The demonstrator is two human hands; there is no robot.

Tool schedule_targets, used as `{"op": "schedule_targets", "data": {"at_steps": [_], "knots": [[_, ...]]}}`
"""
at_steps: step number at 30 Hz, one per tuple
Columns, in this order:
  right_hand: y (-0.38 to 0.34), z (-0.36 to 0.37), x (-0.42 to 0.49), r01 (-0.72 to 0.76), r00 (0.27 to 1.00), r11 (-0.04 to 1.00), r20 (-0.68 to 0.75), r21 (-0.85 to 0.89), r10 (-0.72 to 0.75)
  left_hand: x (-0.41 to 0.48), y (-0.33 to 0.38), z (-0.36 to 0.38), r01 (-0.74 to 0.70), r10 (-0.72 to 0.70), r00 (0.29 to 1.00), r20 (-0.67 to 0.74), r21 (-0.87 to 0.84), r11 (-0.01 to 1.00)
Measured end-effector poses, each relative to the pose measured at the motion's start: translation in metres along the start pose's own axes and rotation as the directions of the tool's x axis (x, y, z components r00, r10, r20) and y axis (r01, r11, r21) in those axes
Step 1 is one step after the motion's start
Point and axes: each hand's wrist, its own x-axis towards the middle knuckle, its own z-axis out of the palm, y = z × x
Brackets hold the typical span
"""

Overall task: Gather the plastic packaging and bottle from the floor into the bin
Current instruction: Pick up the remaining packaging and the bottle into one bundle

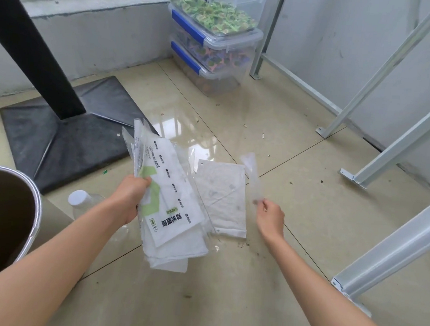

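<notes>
My left hand (130,197) grips a bundle of plastic packaging (170,200), white and clear bags with green print, held above the floor. My right hand (271,217) pinches a thin clear plastic strip (252,175) by its lower end. Between the hands a white packet (221,199) lies flat on the tiles. A clear plastic bottle (80,200) with a white cap lies on the floor beside the bin, partly hidden by my left forearm. The round metal bin (37,201) stands open at the left edge.
A black stand base (65,137) with a black post sits at the back left. Three stacked clear boxes (214,43) with blue clips stand against the wall. Grey metal rack legs (376,169) run along the right. Small debris dots the tiled floor.
</notes>
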Motion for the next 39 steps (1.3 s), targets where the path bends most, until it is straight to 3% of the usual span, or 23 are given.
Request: {"op": "schedule_targets", "data": {"at_steps": [4,7,9,12,15,20,21,23,26,28,32,39], "knots": [[-0.078,0.005,-0.054,0.227,0.971,0.955,0.034,0.193,-0.238,-0.016,-0.004,0.007,-0.034,0.035,0.999,0.019,-0.023,0.999],[-0.118,0.027,-0.098,0.396,0.855,0.891,0.267,0.221,-0.446,-0.024,-0.009,0.013,-0.062,0.070,0.996,0.062,-0.117,0.991],[-0.133,0.045,-0.125,0.441,0.769,0.889,0.459,0.123,-0.445,-0.031,-0.010,0.016,-0.086,0.107,0.989,0.098,-0.196,0.977],[-0.136,0.058,-0.144,0.434,0.764,0.900,0.547,-0.047,-0.341,-0.037,-0.013,0.011,0.001,0.046,0.985,0.164,-0.281,0.960],[-0.134,0.062,-0.150,0.422,0.748,0.905,0.584,-0.055,-0.314,-0.041,-0.017,0.001,0.004,0.055,0.978,0.200,-0.284,0.959],[-0.126,0.074,-0.138,0.285,0.659,0.930,0.658,0.231,-0.365,-0.034,-0.024,-0.004,-0.164,0.148,0.975,-0.163,-0.087,0.983],[-0.123,0.071,-0.131,0.215,0.664,0.926,0.650,0.309,-0.371,-0.030,-0.023,-0.006,-0.191,0.177,0.965,-0.193,-0.054,0.980],[-0.112,0.064,-0.112,0.125,0.745,0.922,0.579,0.366,-0.331,-0.022,-0.019,-0.012,-0.233,0.237,0.948,-0.215,0.044,0.972],[-0.079,0.062,-0.080,0.158,0.899,0.974,0.385,0.165,-0.211,-0.009,-0.012,-0.023,-0.267,0.307,0.923,-0.234,0.186,0.946],[-0.053,0.062,-0.063,0.209,0.925,0.976,0.336,-0.056,-0.178,-0.004,-0.009,-0.029,-0.293,0.352,0.913,-0.206,0.268,0.918],[-0.010,0.073,-0.043,0.309,0.906,0.859,0.402,-0.408,-0.135,0.006,-0.014,-0.033,-0.293,0.380,0.915,-0.139,0.421,0.859],[0.017,0.104,-0.044,0.515,0.838,0.555,0.521,-0.653,-0.164,0.016,-0.025,-0.028,-0.255,0.315,0.945,-0.084,0.411,0.875]]}}
